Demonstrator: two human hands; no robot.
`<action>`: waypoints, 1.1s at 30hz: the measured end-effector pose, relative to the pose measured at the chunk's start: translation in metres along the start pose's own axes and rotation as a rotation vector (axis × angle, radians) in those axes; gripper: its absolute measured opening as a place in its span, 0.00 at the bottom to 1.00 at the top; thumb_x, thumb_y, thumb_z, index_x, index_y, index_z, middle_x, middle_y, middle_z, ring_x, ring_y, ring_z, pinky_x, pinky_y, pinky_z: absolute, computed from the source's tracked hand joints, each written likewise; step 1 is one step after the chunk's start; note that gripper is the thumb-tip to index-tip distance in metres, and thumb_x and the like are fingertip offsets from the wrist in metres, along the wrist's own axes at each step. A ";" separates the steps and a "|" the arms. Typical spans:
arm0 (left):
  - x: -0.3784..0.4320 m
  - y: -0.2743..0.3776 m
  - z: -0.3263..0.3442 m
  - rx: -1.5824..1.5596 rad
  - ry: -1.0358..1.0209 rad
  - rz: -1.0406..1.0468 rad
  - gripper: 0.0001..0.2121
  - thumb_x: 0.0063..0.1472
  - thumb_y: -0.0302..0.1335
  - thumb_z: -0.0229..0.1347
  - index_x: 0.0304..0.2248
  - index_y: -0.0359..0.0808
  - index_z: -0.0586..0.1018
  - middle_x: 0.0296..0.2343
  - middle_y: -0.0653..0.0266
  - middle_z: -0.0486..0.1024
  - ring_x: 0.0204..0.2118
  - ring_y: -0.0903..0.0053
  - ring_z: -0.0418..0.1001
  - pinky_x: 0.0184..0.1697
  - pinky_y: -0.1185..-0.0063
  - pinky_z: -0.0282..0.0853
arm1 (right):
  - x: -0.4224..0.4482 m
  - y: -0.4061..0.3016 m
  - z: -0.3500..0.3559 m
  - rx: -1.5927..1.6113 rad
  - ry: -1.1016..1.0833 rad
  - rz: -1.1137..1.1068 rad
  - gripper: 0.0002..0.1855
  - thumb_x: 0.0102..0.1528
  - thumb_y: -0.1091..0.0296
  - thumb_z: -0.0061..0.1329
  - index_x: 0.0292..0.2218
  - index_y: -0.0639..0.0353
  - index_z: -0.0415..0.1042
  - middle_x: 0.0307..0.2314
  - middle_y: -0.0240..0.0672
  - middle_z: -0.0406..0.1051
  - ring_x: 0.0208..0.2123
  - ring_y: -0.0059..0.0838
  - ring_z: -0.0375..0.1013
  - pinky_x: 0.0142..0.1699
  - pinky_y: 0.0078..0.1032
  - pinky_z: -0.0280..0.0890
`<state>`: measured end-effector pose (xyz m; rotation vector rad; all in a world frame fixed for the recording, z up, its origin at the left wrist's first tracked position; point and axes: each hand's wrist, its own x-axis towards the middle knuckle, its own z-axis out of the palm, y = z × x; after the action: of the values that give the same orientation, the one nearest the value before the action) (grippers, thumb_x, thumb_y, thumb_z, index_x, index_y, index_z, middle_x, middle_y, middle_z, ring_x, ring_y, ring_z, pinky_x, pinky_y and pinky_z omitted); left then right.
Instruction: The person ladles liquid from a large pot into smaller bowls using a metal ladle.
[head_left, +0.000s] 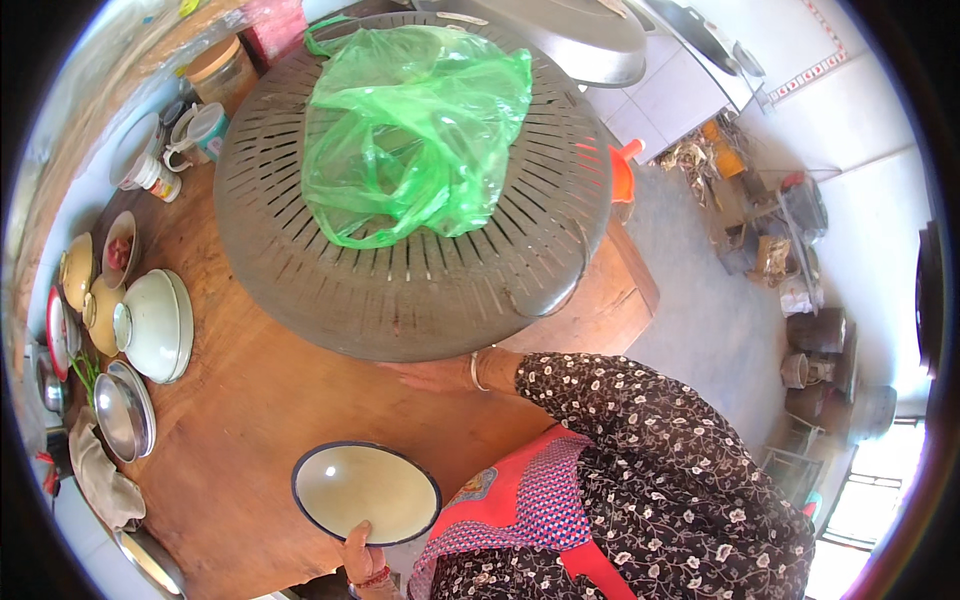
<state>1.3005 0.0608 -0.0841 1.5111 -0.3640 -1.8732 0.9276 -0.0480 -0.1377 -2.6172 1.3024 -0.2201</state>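
Observation:
My left hand (364, 559) holds a cream enamel bowl (367, 491) with a dark blue rim, thumb over its near edge; the bowl looks empty. My right hand (439, 373) is at the near rim of a large round grey slotted cover (397, 307). Its fingers are partly hidden by that rim, so their grip does not show clearly. On top of the cover lies a crumpled green plastic bag (416, 135). Below is a brown wooden table (247, 442).
Along the table's left side stand upturned pale bowls (154, 326), metal bowls (120, 412), a small bowl with reddish food (120, 251), cups (206, 131) and a cloth (105, 472). An orange-red plastic item (622, 172) shows beyond the cover. A large metal pan (577, 37) sits at the back.

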 end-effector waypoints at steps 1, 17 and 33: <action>-0.004 0.001 0.011 -0.071 0.021 -0.005 0.27 0.44 0.17 0.52 0.47 0.31 0.64 0.41 0.58 0.68 0.43 0.67 0.68 0.47 0.71 0.64 | 0.003 -0.001 0.001 -0.020 0.017 -0.021 0.20 0.55 0.62 0.33 0.46 0.62 0.58 0.49 0.42 0.57 0.52 0.37 0.56 0.58 0.32 0.48; -0.126 -0.106 0.195 -0.033 -0.043 0.008 0.38 0.50 0.45 0.49 0.56 0.39 0.48 0.55 0.60 0.50 0.58 0.67 0.43 0.59 0.66 0.39 | -0.185 0.020 -0.040 0.408 0.502 -0.268 0.12 0.39 0.67 0.48 0.30 0.58 0.69 0.42 0.39 0.63 0.51 0.48 0.56 0.54 0.41 0.52; -0.036 -0.125 0.473 -0.103 -0.726 0.044 0.32 0.41 0.26 0.54 0.49 0.27 0.61 0.43 0.52 0.67 0.44 0.60 0.67 0.48 0.64 0.63 | -0.540 0.146 -0.113 0.436 0.776 1.257 0.11 0.49 0.67 0.44 0.34 0.61 0.70 0.29 0.44 0.70 0.32 0.45 0.70 0.37 0.35 0.65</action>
<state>0.8175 0.0797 0.0012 0.7013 -0.6051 -2.3151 0.4668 0.2850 -0.0863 -0.9822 2.4407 -1.1350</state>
